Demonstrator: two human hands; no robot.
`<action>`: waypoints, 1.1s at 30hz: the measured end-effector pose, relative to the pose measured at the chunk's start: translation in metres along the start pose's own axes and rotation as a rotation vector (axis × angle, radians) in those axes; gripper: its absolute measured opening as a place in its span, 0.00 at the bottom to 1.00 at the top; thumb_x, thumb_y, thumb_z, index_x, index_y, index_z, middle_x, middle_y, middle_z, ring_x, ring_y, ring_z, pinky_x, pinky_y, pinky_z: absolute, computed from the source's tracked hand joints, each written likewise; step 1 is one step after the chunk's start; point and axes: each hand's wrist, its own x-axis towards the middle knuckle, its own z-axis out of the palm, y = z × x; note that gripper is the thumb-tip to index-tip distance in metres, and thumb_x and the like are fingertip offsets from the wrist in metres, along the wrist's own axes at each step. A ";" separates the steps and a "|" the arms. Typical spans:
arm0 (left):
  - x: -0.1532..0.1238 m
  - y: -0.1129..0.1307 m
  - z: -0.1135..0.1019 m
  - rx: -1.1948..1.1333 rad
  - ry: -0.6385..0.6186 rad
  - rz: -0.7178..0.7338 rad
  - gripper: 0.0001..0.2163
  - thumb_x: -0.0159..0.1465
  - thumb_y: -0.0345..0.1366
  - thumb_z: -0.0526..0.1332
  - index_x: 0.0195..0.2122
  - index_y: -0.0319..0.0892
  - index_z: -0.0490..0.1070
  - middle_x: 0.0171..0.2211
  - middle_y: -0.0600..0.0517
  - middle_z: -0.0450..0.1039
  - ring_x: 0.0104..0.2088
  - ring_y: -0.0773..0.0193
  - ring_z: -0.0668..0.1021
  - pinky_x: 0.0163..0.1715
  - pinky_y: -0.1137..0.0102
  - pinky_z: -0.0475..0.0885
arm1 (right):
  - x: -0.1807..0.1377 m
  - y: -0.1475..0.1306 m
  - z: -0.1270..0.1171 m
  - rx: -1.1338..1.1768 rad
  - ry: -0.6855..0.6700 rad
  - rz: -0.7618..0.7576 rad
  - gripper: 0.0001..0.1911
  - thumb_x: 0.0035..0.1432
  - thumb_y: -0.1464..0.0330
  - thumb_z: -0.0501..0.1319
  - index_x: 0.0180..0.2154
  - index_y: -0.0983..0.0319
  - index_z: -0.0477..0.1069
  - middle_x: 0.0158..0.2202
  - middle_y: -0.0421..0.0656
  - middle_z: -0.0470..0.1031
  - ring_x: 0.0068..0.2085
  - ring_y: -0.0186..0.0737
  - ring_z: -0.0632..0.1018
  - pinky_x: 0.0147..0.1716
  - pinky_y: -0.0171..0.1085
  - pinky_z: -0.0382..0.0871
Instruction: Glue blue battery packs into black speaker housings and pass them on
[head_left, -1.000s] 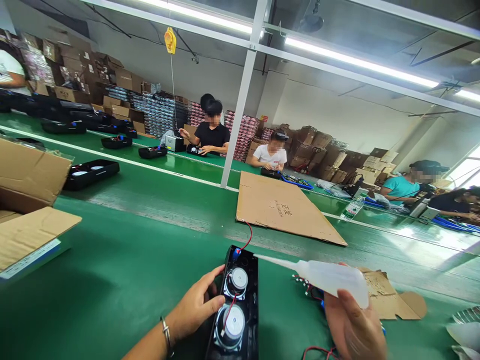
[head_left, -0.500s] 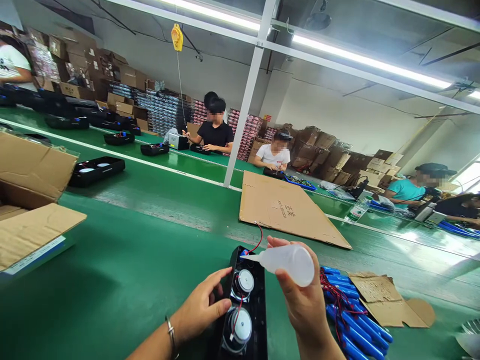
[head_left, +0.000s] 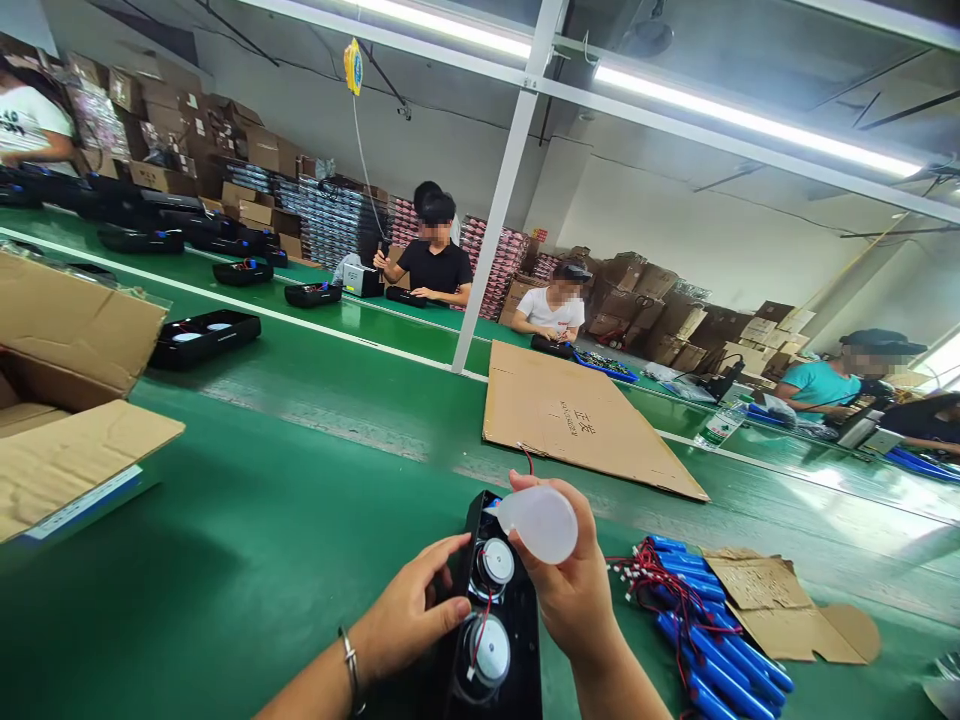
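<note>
A long black speaker housing [head_left: 517,640] with two round silver drivers lies on the green table [head_left: 285,520] in front of me. My left hand [head_left: 409,615] rests on its left edge, fingers pressing against the side. My right hand [head_left: 574,595] grips a translucent white squeeze bottle [head_left: 536,520], tipped so its nozzle points down at the housing's far end, where a red wire sticks out.
Several blue battery cells with red wires [head_left: 705,635] lie right of the housing beside torn cardboard [head_left: 780,600]. A flat cardboard sheet [head_left: 585,420] lies beyond. An open carton [head_left: 67,400] stands at left. More black housings [head_left: 202,338] sit on the belt; other people work across it.
My right hand swung the squeeze bottle left and over the housing's far end, tipping its nozzle down. My left hand stayed on the housing. The view shifted, revealing the blue cells.
</note>
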 end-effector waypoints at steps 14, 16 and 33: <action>0.002 0.000 0.000 0.003 0.006 0.004 0.36 0.54 0.56 0.55 0.60 0.40 0.54 0.43 0.47 0.64 0.37 0.60 0.65 0.39 0.66 0.62 | -0.004 0.002 0.000 0.021 -0.007 0.008 0.21 0.59 0.67 0.59 0.53 0.53 0.57 0.51 0.43 0.66 0.47 0.37 0.72 0.43 0.33 0.67; 0.002 -0.001 0.000 -0.003 0.007 0.013 0.36 0.54 0.56 0.55 0.60 0.40 0.54 0.43 0.47 0.64 0.37 0.60 0.65 0.39 0.67 0.62 | -0.004 0.004 -0.001 0.013 -0.007 0.017 0.21 0.59 0.67 0.59 0.53 0.53 0.57 0.51 0.43 0.66 0.46 0.37 0.72 0.44 0.35 0.67; 0.002 -0.006 0.001 0.016 0.053 0.012 0.35 0.55 0.57 0.54 0.59 0.39 0.55 0.39 0.48 0.67 0.35 0.61 0.67 0.37 0.67 0.63 | -0.004 0.001 0.002 -0.024 -0.018 0.022 0.20 0.58 0.66 0.59 0.52 0.55 0.59 0.50 0.43 0.65 0.47 0.39 0.70 0.47 0.37 0.62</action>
